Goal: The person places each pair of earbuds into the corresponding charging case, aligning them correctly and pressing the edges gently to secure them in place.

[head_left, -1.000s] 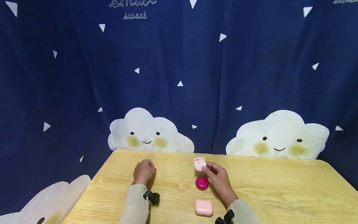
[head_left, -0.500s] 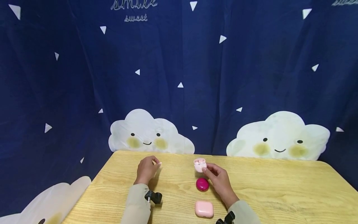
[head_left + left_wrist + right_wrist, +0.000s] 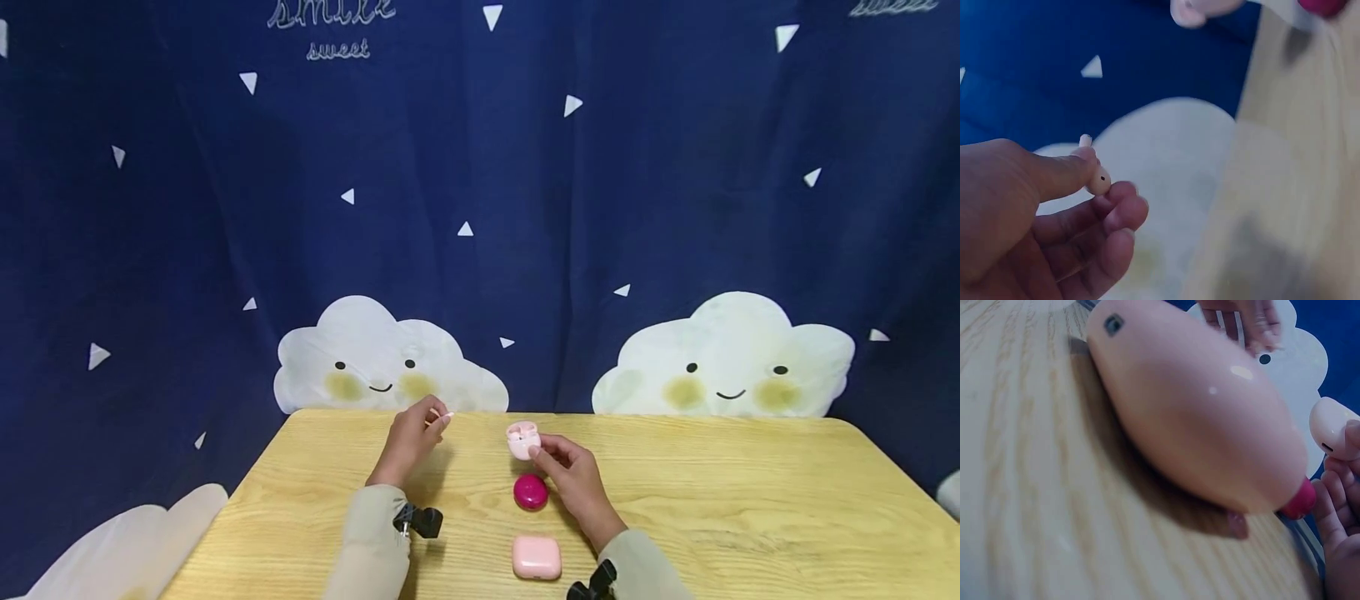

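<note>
My left hand [image 3: 408,440] pinches a small pale pink earbud [image 3: 1099,181] between thumb and fingers, above the far left part of the table. Its stem points up past the thumb tip in the left wrist view. To the right, my right hand [image 3: 579,477] grips a pale pink earbud case [image 3: 522,444] by its side, thumb on the front. That case has its lid up and tilts toward me. Below it on the table lies a round, closed magenta case [image 3: 530,492]. Nearer to me lies a closed pink case [image 3: 536,557], which looms large in the right wrist view.
The wooden table [image 3: 720,500] ends at a rounded far edge. Behind it hangs a dark blue curtain [image 3: 420,150] with white triangles and smiling clouds. Black wrist cameras sit on both sleeves [image 3: 375,537].
My left hand has moved right and farther from me with the earbud, closer to the open case. The right hand stays nearly in place with the case. The head view has shifted slightly.
</note>
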Motion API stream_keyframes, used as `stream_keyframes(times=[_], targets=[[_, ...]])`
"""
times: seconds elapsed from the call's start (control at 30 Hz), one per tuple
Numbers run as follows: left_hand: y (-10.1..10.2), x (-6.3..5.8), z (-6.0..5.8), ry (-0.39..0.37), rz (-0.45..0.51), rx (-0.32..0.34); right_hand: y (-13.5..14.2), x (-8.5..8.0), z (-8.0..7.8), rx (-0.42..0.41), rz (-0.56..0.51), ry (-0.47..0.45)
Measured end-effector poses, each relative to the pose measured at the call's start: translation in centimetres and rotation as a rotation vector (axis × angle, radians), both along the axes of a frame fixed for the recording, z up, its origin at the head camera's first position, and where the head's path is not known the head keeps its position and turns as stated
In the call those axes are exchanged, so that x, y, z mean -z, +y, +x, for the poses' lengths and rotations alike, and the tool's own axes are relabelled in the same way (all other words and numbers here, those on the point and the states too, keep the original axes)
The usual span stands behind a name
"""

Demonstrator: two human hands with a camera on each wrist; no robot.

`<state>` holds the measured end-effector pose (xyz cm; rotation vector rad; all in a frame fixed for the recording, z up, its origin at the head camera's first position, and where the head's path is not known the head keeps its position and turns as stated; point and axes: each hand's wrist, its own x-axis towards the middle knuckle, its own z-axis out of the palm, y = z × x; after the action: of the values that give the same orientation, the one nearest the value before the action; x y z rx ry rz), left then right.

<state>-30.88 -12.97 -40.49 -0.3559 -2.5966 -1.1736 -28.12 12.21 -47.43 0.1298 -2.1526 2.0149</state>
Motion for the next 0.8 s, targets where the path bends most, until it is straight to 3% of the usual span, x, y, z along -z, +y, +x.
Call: stream_keyframes(times=[0.17,0.37,0.5,0.6,0.73,0.8], targets=[[1.9,-1.2,0.0,0.026,0.05,0.057,-0.4,0.0,0.0,0.007,0.0,-0.003],[3.4,-1.8,0.1,0.099,0.035,0.007,-0.8,-0.4,0.1,-0.004,-0.003,-0.01],[3.8,-1.8,0.2,0.106,0.039,-0.001,-1.1,-1.8,1.0,-0.012,0.024,-0.017],[4.1,-1.8,0.2,0.12,0.043,0.031,-1.1,-2.6,1.5,-0.004,0.036,-0.007],[4.6,-1.6,0.3,0.143,0.038,0.103,-0.6,-1.2,0.7,0.012,0.025,0.002],[4.9,-1.4,0.3,0.159,0.027,0.134,-0.4,-1.3,0.9,0.009,0.028,0.005]])
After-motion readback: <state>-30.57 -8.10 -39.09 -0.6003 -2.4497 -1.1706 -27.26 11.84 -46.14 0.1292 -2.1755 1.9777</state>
